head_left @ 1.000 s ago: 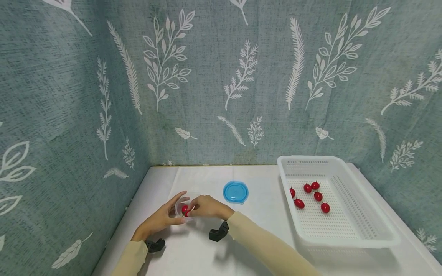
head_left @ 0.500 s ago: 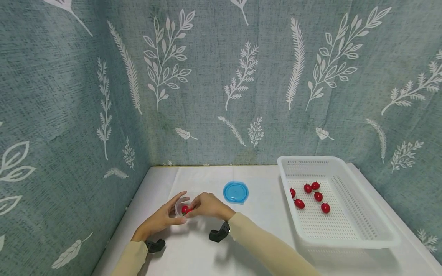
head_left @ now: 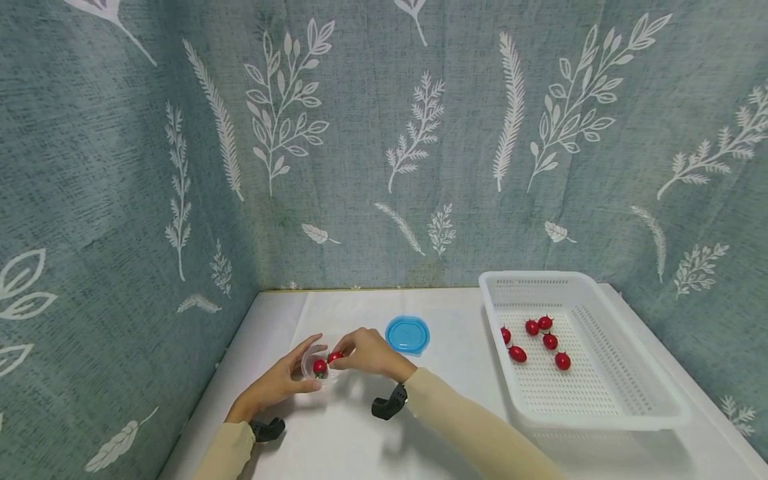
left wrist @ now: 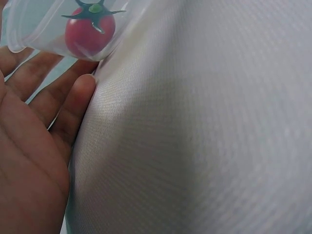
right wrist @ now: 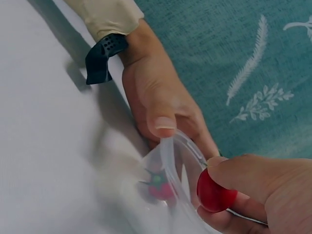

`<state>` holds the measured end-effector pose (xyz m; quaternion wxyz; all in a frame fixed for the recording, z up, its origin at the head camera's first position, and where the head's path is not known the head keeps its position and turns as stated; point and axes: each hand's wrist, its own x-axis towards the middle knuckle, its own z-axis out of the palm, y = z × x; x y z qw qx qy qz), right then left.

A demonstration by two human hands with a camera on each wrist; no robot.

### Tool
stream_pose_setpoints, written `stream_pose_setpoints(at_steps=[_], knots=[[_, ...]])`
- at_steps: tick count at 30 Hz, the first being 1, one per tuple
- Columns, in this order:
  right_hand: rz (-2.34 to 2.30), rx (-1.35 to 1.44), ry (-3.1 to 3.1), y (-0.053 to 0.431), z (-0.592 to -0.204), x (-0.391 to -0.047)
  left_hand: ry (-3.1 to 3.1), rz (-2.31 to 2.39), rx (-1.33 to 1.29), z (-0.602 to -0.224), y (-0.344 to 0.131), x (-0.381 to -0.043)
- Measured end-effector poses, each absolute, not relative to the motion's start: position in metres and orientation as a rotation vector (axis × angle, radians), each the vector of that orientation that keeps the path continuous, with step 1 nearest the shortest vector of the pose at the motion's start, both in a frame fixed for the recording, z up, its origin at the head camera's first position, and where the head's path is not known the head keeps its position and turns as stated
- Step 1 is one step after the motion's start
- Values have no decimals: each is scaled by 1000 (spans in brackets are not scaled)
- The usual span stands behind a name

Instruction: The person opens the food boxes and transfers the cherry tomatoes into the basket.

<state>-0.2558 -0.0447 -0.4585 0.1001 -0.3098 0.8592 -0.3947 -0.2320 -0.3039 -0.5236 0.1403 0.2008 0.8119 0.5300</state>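
A clear plastic container (right wrist: 168, 161) lies tipped in the grip of my left hand (head_left: 273, 387), its mouth turned toward my right hand (head_left: 371, 353). The left thumb presses its rim while the other fingers reach round the far side. Inside it sits one red cherry tomato (left wrist: 90, 30) with a green stem top. Another cherry tomato (right wrist: 214, 192) is pinched between the thumb and fingers of my right hand, at the container's mouth. In the head view, part of that pinched tomato is covered by the right fingers.
A blue lid (head_left: 407, 335) lies on the white tabletop (head_left: 354, 440) behind the hands. To the right stands a white perforated basket (head_left: 651, 393) with several cherry tomatoes (head_left: 550, 341) on its floor. Patterned cloth rises at the back and left.
My right hand has drawn right with its tomato, from within the container to its mouth. The other tomato stays inside. My left hand keeps its hold on the container.
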Motion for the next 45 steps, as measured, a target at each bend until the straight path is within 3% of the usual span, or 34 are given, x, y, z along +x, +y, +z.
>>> stream_pose_setpoints(at_steps=[21,45], knots=[[-1235,-888,2543,-13,-434,-258,2402,1496,537,-525,-304,-233],[-1307,-739,2643,55,-418,-261,2326,1549,604,-524,-304,-234]])
